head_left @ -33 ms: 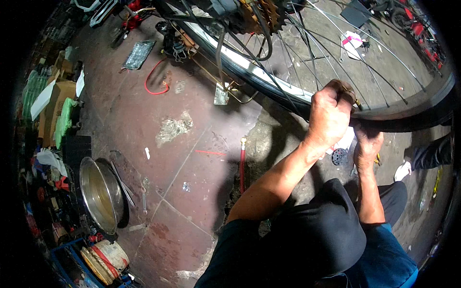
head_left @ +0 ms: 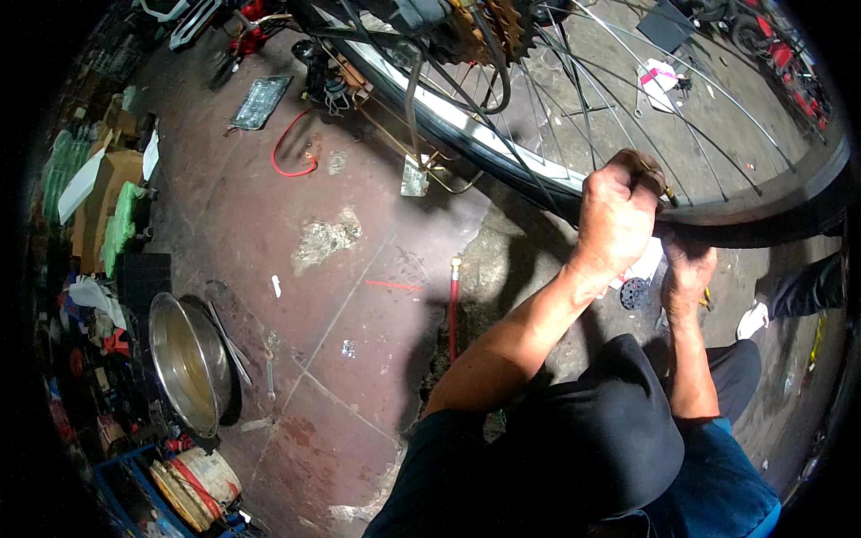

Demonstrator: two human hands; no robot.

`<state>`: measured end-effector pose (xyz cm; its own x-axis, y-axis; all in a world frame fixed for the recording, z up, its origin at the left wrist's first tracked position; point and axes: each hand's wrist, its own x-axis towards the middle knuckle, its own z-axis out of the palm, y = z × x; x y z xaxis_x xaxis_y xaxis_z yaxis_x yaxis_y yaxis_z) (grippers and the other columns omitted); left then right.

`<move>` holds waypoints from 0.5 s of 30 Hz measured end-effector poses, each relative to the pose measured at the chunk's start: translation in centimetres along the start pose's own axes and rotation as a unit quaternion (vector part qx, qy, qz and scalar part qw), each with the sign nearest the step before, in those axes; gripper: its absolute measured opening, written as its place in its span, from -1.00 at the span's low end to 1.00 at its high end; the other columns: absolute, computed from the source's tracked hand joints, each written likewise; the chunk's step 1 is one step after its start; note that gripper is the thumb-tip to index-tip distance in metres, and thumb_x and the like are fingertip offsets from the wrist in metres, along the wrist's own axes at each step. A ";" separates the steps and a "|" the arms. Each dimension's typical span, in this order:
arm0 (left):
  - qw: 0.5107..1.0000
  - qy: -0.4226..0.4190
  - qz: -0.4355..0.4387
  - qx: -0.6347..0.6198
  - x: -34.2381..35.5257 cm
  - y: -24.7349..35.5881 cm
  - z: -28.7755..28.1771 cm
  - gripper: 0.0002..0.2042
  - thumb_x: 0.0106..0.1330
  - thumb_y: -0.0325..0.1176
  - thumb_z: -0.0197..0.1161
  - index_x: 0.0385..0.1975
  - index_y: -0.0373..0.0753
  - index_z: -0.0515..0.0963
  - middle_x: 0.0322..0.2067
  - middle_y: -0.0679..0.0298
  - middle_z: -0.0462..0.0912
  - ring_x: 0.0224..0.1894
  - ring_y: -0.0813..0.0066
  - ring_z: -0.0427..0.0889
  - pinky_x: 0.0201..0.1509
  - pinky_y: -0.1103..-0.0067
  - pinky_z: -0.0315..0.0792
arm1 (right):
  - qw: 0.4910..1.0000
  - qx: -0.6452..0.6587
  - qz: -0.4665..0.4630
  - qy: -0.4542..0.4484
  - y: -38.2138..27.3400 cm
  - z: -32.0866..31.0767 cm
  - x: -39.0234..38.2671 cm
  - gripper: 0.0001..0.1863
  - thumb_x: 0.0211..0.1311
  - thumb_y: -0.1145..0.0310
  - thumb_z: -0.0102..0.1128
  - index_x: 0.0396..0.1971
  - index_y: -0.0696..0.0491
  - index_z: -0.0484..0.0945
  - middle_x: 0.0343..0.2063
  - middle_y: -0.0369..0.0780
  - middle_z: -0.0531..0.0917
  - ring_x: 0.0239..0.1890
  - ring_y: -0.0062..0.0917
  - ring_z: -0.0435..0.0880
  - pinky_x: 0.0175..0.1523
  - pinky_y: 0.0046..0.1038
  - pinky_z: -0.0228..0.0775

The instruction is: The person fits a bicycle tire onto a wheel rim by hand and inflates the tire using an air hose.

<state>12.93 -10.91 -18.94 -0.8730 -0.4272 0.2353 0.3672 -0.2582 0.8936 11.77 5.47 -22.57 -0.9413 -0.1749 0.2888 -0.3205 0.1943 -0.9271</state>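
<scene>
A bicycle wheel with a black tire (head_left: 771, 235) and thin spokes slants across the upper right; a rusty sprocket cluster (head_left: 504, 31) sits at its hub. My left hand (head_left: 619, 206) is closed at the wheel's lower edge, its fingers curled over the rim. Right beside those fingertips a small brass-coloured valve stem (head_left: 669, 191) sticks up. My right hand (head_left: 691, 269) grips the same tire from underneath, a little to the right. The tire hides most of its fingertips.
A red hose (head_left: 453, 314) with a brass end lies on the floor left of my left arm. A metal basin (head_left: 188, 363), a wrench (head_left: 270, 375) and a white bucket (head_left: 199, 484) are on the left. A round black perforated part (head_left: 633, 292) lies below my hands. Another person's shoe (head_left: 752, 320) shows at right.
</scene>
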 end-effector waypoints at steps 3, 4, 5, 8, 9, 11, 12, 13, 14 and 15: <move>0.999 0.020 0.029 -0.003 0.0 0.1 0.3 -0.93 0.05 -0.56 0.01 -0.51 -0.38 0.44 -0.63 0.08 0.50 -0.57 0.31 0.50 -0.45 0.49 0.36 | 1.000 0.029 -0.008 0.003 -0.3 0.4 0.0 -0.63 0.03 0.49 0.22 -0.12 0.22 0.41 -0.22 -0.21 0.56 -0.17 -0.52 0.51 0.01 -0.50 0.31; 0.999 0.021 0.029 -0.002 0.0 0.1 0.3 -0.93 0.05 -0.56 0.01 -0.51 -0.38 0.44 -0.63 0.08 0.50 -0.57 0.31 0.50 -0.45 0.49 0.36 | 0.998 0.055 -0.009 0.010 -0.4 0.6 0.0 -0.62 0.03 0.49 0.23 -0.12 0.22 0.41 -0.22 -0.20 0.56 -0.17 -0.52 0.51 0.02 -0.49 0.31; 0.999 0.022 0.041 0.003 0.0 0.0 0.3 -0.93 0.05 -0.56 0.01 -0.52 -0.38 0.43 -0.63 0.07 0.49 -0.57 0.30 0.50 -0.45 0.48 0.36 | 0.998 0.056 -0.009 0.009 -0.3 0.6 0.1 -0.62 0.03 0.49 0.23 -0.12 0.22 0.41 -0.22 -0.20 0.56 -0.17 -0.52 0.51 0.02 -0.49 0.31; 0.999 0.011 0.044 0.024 0.1 -0.1 0.0 -0.94 0.08 -0.54 0.04 -0.51 -0.37 0.45 -0.60 0.14 0.50 -0.54 0.40 0.49 -0.44 0.52 0.36 | 1.000 0.007 0.002 0.013 -0.2 0.3 0.1 -0.61 0.02 0.48 0.24 -0.12 0.23 0.41 -0.21 -0.20 0.56 -0.17 -0.52 0.50 0.02 -0.49 0.30; 0.999 -0.001 0.037 0.039 0.1 -0.1 -0.1 -0.94 0.13 -0.52 0.08 -0.50 -0.37 0.47 -0.57 0.22 0.51 -0.51 0.52 0.49 -0.42 0.58 0.36 | 1.000 -0.005 -0.002 0.018 -0.4 0.4 0.1 -0.62 0.03 0.47 0.24 -0.12 0.23 0.41 -0.22 -0.20 0.56 -0.18 -0.53 0.50 0.02 -0.50 0.30; 0.999 0.001 0.013 0.031 0.1 0.2 0.0 -0.94 0.12 -0.52 0.08 -0.50 -0.37 0.47 -0.56 0.21 0.51 -0.51 0.49 0.50 -0.42 0.57 0.36 | 1.000 -0.017 -0.005 0.023 -0.6 0.4 0.2 -0.62 0.03 0.47 0.23 -0.12 0.24 0.41 -0.22 -0.20 0.56 -0.18 -0.53 0.50 0.02 -0.50 0.29; 1.000 0.003 -0.010 0.022 0.1 0.3 0.0 -0.94 0.11 -0.52 0.08 -0.50 -0.37 0.47 -0.56 0.20 0.51 -0.51 0.47 0.51 -0.41 0.57 0.36 | 0.999 -0.039 -0.008 0.020 -0.7 0.3 0.3 -0.62 0.03 0.47 0.23 -0.12 0.24 0.41 -0.22 -0.21 0.56 -0.18 -0.53 0.50 0.02 -0.50 0.29; 1.000 0.003 -0.010 0.023 0.0 0.2 0.0 -0.94 0.11 -0.52 0.08 -0.50 -0.37 0.47 -0.56 0.20 0.51 -0.51 0.47 0.51 -0.41 0.57 0.36 | 0.998 -0.060 -0.011 0.017 -0.8 0.3 0.3 -0.63 0.04 0.47 0.23 -0.13 0.24 0.41 -0.22 -0.21 0.56 -0.19 -0.53 0.50 0.02 -0.51 0.28; 0.999 0.002 0.008 0.036 0.1 0.1 -0.1 -0.94 0.11 -0.52 0.08 -0.49 -0.37 0.48 -0.56 0.19 0.51 -0.50 0.45 0.52 -0.41 0.57 0.37 | 0.998 -0.060 -0.012 0.016 -0.6 0.3 0.3 -0.63 0.04 0.47 0.23 -0.13 0.24 0.41 -0.22 -0.21 0.56 -0.19 -0.53 0.50 0.02 -0.51 0.28; 0.998 0.001 0.026 0.049 0.1 0.0 -0.1 -0.94 0.11 -0.52 0.08 -0.49 -0.37 0.48 -0.55 0.19 0.51 -0.50 0.44 0.52 -0.41 0.57 0.37 | 0.999 -0.038 -0.012 0.012 -0.4 0.3 0.2 -0.64 0.04 0.47 0.23 -0.13 0.24 0.42 -0.23 -0.21 0.55 -0.19 -0.53 0.50 0.02 -0.51 0.28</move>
<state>12.90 -11.03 -19.00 -0.8522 -0.4405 0.2822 0.3794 -0.1491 0.9131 11.71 5.03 -22.18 -0.9352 -0.1576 0.3171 -0.3493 0.2628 -0.8994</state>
